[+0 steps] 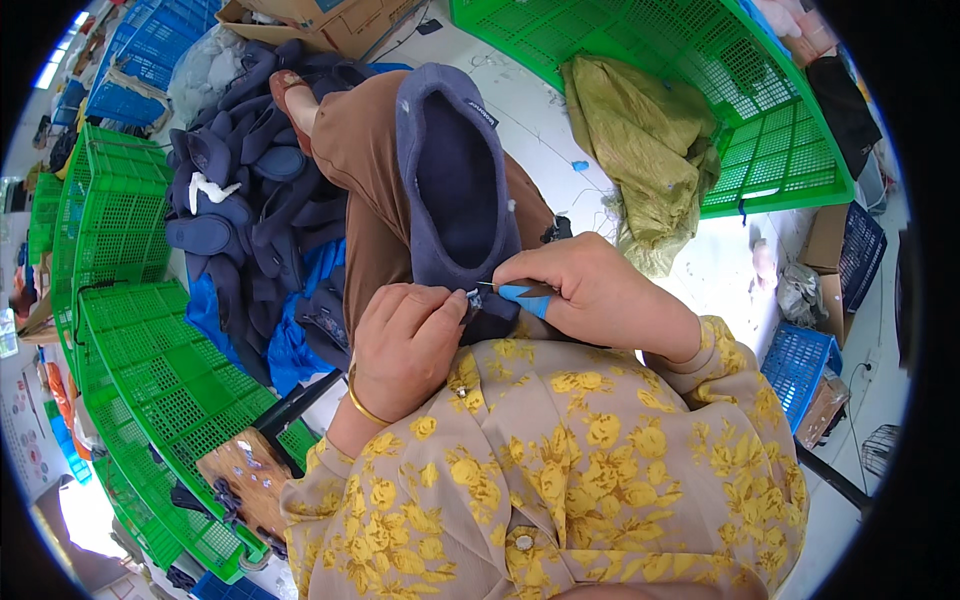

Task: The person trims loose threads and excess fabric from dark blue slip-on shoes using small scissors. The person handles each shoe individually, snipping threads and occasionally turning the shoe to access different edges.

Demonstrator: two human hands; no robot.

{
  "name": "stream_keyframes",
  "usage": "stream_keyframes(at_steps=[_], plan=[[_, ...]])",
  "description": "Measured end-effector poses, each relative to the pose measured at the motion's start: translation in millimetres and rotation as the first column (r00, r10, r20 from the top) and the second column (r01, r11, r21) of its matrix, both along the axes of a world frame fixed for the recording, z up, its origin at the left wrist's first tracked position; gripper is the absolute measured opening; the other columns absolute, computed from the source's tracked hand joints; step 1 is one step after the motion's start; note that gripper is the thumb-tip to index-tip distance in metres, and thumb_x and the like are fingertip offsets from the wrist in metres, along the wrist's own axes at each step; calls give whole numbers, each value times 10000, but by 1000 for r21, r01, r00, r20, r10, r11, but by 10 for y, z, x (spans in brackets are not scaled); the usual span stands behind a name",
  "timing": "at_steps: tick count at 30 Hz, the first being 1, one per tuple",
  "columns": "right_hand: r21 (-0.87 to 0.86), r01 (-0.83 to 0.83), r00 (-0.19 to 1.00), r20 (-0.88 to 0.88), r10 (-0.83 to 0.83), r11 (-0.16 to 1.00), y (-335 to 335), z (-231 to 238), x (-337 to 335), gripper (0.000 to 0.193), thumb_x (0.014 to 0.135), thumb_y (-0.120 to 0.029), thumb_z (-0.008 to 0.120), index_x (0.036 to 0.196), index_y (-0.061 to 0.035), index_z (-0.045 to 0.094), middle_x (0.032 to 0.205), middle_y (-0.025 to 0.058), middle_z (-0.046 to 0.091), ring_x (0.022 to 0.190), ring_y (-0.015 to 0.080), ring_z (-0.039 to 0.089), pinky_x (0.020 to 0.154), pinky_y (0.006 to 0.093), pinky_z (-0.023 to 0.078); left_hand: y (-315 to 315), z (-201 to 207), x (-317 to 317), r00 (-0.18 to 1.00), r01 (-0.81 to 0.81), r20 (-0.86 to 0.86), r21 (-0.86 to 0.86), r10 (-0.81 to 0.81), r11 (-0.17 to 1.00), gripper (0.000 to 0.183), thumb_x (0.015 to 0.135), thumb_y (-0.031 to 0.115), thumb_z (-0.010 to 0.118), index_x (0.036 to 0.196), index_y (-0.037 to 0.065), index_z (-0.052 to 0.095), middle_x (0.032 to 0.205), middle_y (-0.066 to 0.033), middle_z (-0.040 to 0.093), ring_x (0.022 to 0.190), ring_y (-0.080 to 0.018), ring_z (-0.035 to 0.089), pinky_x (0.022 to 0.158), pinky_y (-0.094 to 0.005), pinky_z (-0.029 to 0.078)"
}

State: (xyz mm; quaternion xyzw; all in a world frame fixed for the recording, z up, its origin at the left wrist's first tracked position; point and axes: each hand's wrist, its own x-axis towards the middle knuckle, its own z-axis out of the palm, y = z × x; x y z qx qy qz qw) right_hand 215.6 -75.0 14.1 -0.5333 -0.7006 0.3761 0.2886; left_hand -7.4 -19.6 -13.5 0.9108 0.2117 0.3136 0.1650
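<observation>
A dark blue fabric slipper (408, 170) lies across my lap, its opening facing up and its heel end toward me. My left hand (405, 345) is closed at the heel edge, fingertips pinching the fabric beside a small pale bluish bit (473, 300). Opposite it, my right hand (600, 290) is closed in a pinch on a thin pointed metal tool (487, 284), its tip directed at the left fingertips. The tool's exact kind is unclear. Blue wrapping (527, 300) covers one right finger. A small tag sticks out from the slipper's right side.
Many dark blue slippers (215, 225) are heaped on blue sheeting at the left. Green plastic crates (125, 200) stand beyond them. An olive sack (640, 140) lies by another green crate (775, 150) at the right. A wooden board (240, 470) is near my left elbow.
</observation>
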Motion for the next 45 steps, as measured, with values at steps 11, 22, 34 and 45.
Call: stream_keyframes(at_steps=[11,22,34,45], plan=[[-22,-43,992,116,45,999,47,91,-33,204,701,-1,560,878,-32,656,778,166,652,769,360,632,715,440,487,0,-18,16,1000,5,8,11,-5,1000,310,610,-24,754,897,26,650,833,-73,629,730,-246,613,661,-329,500],[74,-45,998,47,42,996,128,-142,-21,207,739,-34,585,916,-93,673,748,147,648,742,356,634,661,442,480,-36,-37,-28,1000,-22,-9,-27,22,999,290,637,-25,744,911,31,668,867,-82,660,761,-250,645,677,-326,525],[188,-72,997,22,69,979,163,-330,-49,208,770,-74,630,970,-105,679,767,126,665,738,325,649,649,421,488,-69,-14,-37,999,-32,5,-88,33,996,289,649,-28,726,927,36,685,880,-90,679,754,-251,660,677,-317,538],[175,-104,959,278,53,979,75,-217,-123,249,802,-38,583,1046,-84,571,769,131,644,714,335,648,615,403,507,-91,-26,-17,998,-59,11,-81,60,995,273,668,-34,721,932,28,688,879,-103,692,763,-251,674,681,-312,544]])
